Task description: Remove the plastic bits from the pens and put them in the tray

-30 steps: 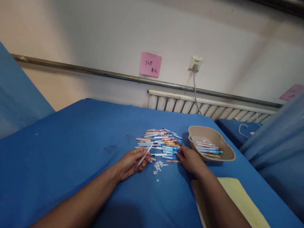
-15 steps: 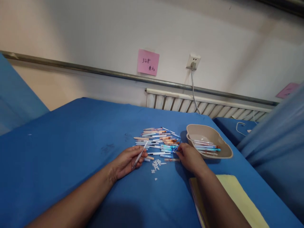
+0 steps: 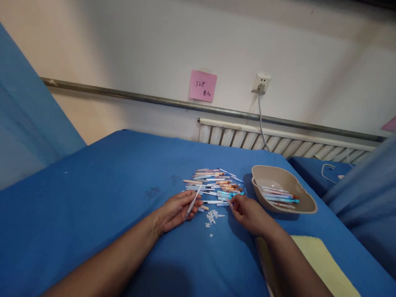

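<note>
On the blue-covered table (image 3: 102,194) lies a pile of pens and pen parts (image 3: 213,185) in blue, orange and white. My left hand (image 3: 176,210) rests on the cloth, its fingers closed round a thin white pen refill (image 3: 193,201) that points up toward the pile. My right hand (image 3: 249,212) sits at the pile's near right edge, fingers pinched on a small pen part (image 3: 229,202). Several tiny white pieces (image 3: 213,217) lie between my two hands.
A beige tray (image 3: 306,204) holding several pens stands right of the pile. A yellow pad (image 3: 321,264) lies under my right forearm. Behind the table are a radiator (image 3: 278,140), a wall socket with a cable (image 3: 261,84) and a pink note (image 3: 202,86).
My right hand has lifted a small part off the cloth at the pile's edge and drawn it slightly toward me. The left hand keeps its hold on the refill. The view has shifted a little.
</note>
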Demonstrator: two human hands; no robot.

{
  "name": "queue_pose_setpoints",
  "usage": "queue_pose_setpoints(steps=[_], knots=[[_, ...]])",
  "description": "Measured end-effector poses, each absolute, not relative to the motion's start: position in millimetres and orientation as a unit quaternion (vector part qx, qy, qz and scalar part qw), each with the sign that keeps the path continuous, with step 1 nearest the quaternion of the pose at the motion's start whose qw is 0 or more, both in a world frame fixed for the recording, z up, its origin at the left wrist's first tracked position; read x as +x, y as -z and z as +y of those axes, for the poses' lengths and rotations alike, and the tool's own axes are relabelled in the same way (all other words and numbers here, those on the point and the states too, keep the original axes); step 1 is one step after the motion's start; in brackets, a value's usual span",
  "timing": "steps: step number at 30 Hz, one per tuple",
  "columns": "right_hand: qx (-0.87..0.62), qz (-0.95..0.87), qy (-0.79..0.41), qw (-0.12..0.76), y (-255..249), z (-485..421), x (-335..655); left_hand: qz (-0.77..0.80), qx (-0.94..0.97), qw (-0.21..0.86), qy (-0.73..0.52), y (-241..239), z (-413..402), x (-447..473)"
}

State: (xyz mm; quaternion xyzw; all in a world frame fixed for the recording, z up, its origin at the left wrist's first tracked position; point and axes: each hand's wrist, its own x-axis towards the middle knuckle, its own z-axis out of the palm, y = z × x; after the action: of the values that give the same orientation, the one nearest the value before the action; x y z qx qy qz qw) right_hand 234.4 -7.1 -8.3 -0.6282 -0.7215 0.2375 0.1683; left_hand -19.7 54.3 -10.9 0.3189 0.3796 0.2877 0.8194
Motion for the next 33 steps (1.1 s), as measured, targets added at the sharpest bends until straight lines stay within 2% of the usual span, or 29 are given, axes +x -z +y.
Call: queue_pose_setpoints(steps=[3, 5, 10, 20, 26, 33], knots=[[-0.55, -0.643, -0.397, 0.356, 10, -1, 230, 0.375, 0.375, 0.8, -0.281, 11, 52, -18], [-0.487, -0.554, -0.503, 0.45, 10, 2, 225, 0.363, 0.414, 0.788, -0.276, 11, 50, -16], [-0.403, -0.379, -0.61, 0.567, 14, 4, 208, 0.353, 0.469, 0.769, -0.253, 9, 42, -10], [-0.394, -0.308, -0.624, 0.601, 17, 5, 200, 0.363, 0.498, 0.754, -0.229, 13, 36, -5], [-0.395, -0.34, -0.599, 0.608, 22, 7, 194, 0.376, 0.463, 0.756, -0.269, 13, 36, -5], [-0.441, -0.47, -0.56, 0.52, 32, 0, 178, 0.361, 0.439, 0.763, -0.308, 11, 37, -5]])
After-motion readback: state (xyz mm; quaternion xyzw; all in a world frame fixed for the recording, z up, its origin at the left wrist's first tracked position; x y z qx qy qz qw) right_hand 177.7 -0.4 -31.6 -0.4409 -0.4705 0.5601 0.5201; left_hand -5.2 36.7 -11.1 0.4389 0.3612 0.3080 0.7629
